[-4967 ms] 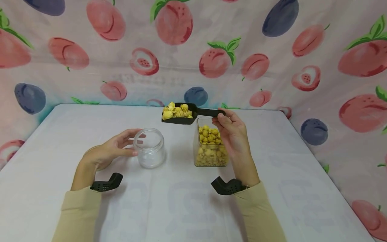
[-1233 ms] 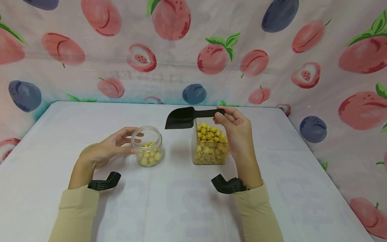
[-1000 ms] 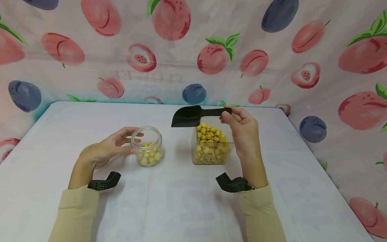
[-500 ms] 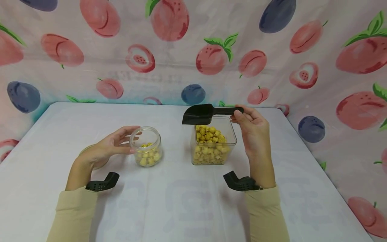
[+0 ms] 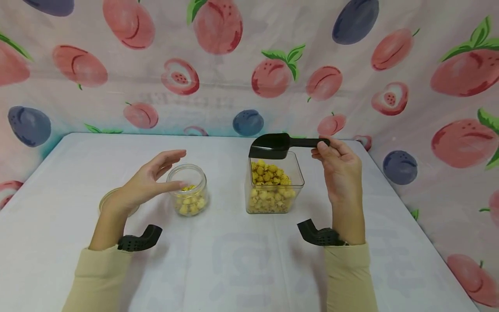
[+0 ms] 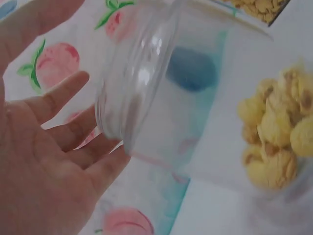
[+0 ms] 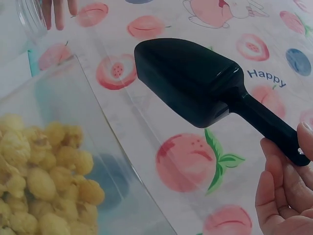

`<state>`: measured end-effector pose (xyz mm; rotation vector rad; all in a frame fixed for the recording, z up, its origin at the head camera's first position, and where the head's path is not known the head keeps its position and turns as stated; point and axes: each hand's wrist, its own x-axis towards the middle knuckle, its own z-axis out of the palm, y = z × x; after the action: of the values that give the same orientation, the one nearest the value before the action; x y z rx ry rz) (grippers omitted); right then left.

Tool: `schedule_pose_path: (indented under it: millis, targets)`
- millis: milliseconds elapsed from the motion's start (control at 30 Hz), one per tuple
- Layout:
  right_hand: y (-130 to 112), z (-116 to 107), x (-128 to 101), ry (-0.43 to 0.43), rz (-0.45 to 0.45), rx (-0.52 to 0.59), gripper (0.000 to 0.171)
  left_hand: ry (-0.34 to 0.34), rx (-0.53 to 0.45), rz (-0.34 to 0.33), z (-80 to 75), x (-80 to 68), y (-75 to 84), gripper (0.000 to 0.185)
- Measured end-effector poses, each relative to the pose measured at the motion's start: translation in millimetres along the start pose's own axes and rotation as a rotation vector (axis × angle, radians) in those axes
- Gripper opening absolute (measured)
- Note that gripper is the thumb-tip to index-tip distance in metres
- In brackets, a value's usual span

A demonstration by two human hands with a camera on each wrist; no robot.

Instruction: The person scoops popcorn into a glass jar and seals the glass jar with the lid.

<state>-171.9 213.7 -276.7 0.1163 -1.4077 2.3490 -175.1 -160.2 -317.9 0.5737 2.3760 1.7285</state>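
Observation:
My right hand (image 5: 343, 173) pinches the end of the handle of a black scoop (image 5: 270, 146). In the head view the scoop hangs above the back of a clear square container (image 5: 248, 195) of yellow popcorn (image 5: 270, 173). No popcorn shows on the scoop. On the left stands a round clear jar (image 5: 200, 182), upright, with some popcorn (image 6: 274, 132) at its bottom. My left hand (image 5: 144, 180) is beside the jar's mouth, fingers spread and extended, thumb overlapping the near rim in the head view.
A round gold-rimmed disc (image 5: 103, 200) lies on the white table (image 5: 234, 255), partly hidden behind my left wrist. A fruit-patterned cloth (image 5: 218, 86) rises at the table's back and right edges. Each wrist wears a black mount (image 5: 319, 236).
Popcorn on the scoop five seconds ago is now in the jar. My right hand has since carried the scoop rightward over the square container. My left fingers have lifted and spread away from the jar.

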Motion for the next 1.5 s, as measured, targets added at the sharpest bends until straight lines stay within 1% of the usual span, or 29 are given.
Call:
schedule_pose_path:
  millis: [200, 267, 400, 533, 633, 733, 967, 1100, 1233, 1367, 1433, 1500]
  targets:
    - [-3, -5, 2, 0.02, -0.014, 0.039, 0.015, 0.044, 0.059, 0.078, 16.6, 4.1, 13.6, 0.066]
    - [-4, -7, 3, 0.032, -0.015, 0.045, 0.015, 0.063, 0.08, 0.1, 24.9, 6.6, 16.6, 0.066]
    - [-5, -10, 4, 0.046, -0.024, 0.05, 0.016, 0.099, 0.123, 0.174, 45.9, 12.2, 21.5, 0.07]
    - [-6, -12, 5, 0.041, -0.045, 0.034, 0.015, 0.118, 0.107, 0.253, 68.4, 16.8, 24.9, 0.073]
    - [-6, -14, 5, 0.044, -0.052, 0.025, 0.016, 0.122, 0.066, 0.28, 83.1, 19.8, 24.2, 0.074]
    - [-7, -15, 5, 0.059, -0.047, 0.02, 0.018, 0.118, 0.024, 0.276, 95.7, 23.4, 19.7, 0.074]
    - [-9, -16, 7, 0.086, -0.048, -0.018, 0.02, 0.091, -0.096, 0.227, 120.5, 33.3, 4.9, 0.069]
    - [-10, -18, 7, 0.084, -0.061, -0.053, 0.02, 0.093, -0.137, 0.197, 132.3, 36.8, -0.4, 0.065]
    - [-10, -19, 8, 0.075, -0.098, -0.114, 0.026, 0.114, -0.161, 0.159, 140.2, 37.9, -3.3, 0.06]
    - [-10, -18, 7, 0.08, -0.141, -0.215, 0.031, 0.121, -0.2, 0.134, 143.8, 38.8, -5.5, 0.058]
    - [-10, -16, 7, 0.085, -0.161, -0.268, 0.031, 0.124, -0.217, 0.127, 144.9, 39.4, -6.1, 0.057]
    - [-10, -15, 6, 0.082, -0.181, -0.31, 0.028, 0.128, -0.229, 0.124, 146.0, 40.1, -6.8, 0.055]
